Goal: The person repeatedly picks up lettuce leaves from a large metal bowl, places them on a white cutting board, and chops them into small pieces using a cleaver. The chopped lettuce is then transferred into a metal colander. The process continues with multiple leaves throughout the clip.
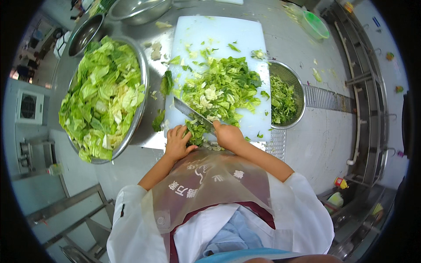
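Observation:
My right hand (pixel 229 135) grips a cleaver (pixel 190 111) by its handle, the broad blade pointing up and left across the cutting board. My left hand (pixel 177 141) holds a bunch of leafy greens (pixel 196 131) at the near edge of the board, fingers spread around its left side. The blade lies just above this bunch, between it and a large heap of chopped lettuce (pixel 223 85). That heap covers the middle of the white plastic cutting board (pixel 197 29). The cleaver's handle is mostly hidden in my fist.
A big steel bowl (pixel 144 82) heaped with whole lettuce leaves (pixel 102 98) stands left. A perforated steel colander (pixel 297 95) with chopped greens sits right of the board, lower down. Steel bowls (pixel 138 13) are at the back left; a green plastic basket (pixel 315 24) is far right.

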`<state>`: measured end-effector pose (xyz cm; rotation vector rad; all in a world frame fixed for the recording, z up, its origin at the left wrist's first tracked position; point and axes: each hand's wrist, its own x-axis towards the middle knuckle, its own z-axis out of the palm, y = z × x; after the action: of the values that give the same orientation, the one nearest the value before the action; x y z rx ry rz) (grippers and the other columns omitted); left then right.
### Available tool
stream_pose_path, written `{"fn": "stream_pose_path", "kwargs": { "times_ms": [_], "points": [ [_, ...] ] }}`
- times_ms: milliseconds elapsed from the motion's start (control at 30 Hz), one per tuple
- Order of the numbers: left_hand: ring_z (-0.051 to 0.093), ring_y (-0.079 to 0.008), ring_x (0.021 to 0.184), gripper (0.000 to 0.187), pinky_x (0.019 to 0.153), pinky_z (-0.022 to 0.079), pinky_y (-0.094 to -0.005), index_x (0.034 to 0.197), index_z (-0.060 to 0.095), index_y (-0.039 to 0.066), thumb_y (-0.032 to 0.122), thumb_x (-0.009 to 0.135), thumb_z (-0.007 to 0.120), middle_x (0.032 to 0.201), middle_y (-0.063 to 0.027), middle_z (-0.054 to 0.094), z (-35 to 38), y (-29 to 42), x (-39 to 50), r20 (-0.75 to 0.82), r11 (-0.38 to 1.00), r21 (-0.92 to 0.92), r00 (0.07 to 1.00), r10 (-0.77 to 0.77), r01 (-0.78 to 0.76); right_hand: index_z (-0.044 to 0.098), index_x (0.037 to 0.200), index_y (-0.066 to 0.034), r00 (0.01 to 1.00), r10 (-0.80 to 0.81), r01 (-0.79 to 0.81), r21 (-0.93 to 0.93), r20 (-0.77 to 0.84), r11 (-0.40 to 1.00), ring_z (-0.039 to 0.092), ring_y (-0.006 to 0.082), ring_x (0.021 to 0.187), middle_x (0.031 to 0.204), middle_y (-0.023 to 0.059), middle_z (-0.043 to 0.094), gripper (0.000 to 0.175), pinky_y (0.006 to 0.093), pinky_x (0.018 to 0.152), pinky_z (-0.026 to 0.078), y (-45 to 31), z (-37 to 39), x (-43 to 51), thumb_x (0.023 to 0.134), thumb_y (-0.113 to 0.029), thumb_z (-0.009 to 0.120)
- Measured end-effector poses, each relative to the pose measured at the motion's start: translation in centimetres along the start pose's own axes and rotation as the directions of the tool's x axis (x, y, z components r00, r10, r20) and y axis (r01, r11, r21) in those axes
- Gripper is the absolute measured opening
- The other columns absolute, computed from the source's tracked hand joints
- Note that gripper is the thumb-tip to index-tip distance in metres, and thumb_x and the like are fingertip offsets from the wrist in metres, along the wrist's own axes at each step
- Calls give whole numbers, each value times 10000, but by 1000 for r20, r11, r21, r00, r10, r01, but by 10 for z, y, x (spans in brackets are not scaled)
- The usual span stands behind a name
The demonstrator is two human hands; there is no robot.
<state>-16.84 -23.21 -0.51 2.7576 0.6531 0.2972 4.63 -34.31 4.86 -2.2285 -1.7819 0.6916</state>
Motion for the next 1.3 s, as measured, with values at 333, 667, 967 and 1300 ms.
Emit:
{"fn": "stream_pose_path", "kwargs": {
  "times_ms": [333, 667, 967, 1300],
  "points": [
    [506, -388, 966, 255, 814, 452, -447, 985, 539, 31, 79, 761, 649, 1180, -205, 497, 54, -1, 115, -179, 980, -197, 984, -14, -21, 450, 910, -41, 955, 116, -137, -60, -273, 989, 621, 348, 585, 672, 160, 613, 168, 444, 493, 485, 36, -22, -18, 760, -34, 525],
    [431, -364, 1179, 467, 972, 338, -470, 1154, 548, 73, 145, 717, 696, 1298, -146, 457, 6, -1, 83, -64, 955, -275, 989, -137, 114, 447, 921, -28, 971, 136, -147, -42, -198, 988, 605, 357, 561, 663, 172, 611, 157, 451, 481, 473, 21, -37, -7, 826, -111, 541],
    [565, -333, 936, 245, 768, 480, -395, 1005, 615, 44, 31, 762, 644, 1051, -134, 575, 29, -13, 63, -113, 912, -380, 971, -211, 154, 439, 912, -21, 992, 57, -66, -77, -112, 995, 619, 353, 584, 668, 173, 613, 165, 454, 488, 475, 6, -29, 7, 759, -26, 500],
    [579, -323, 972, 315, 828, 475, -392, 1064, 605, 56, 63, 755, 671, 1086, -139, 585, 6, -32, 37, -225, 927, -341, 943, -243, 157, 445, 919, -23, 997, -5, -1, -84, -74, 996, 627, 344, 585, 679, 171, 608, 174, 451, 483, 481, -2, -20, 17, 757, -39, 506]
  ]
}}
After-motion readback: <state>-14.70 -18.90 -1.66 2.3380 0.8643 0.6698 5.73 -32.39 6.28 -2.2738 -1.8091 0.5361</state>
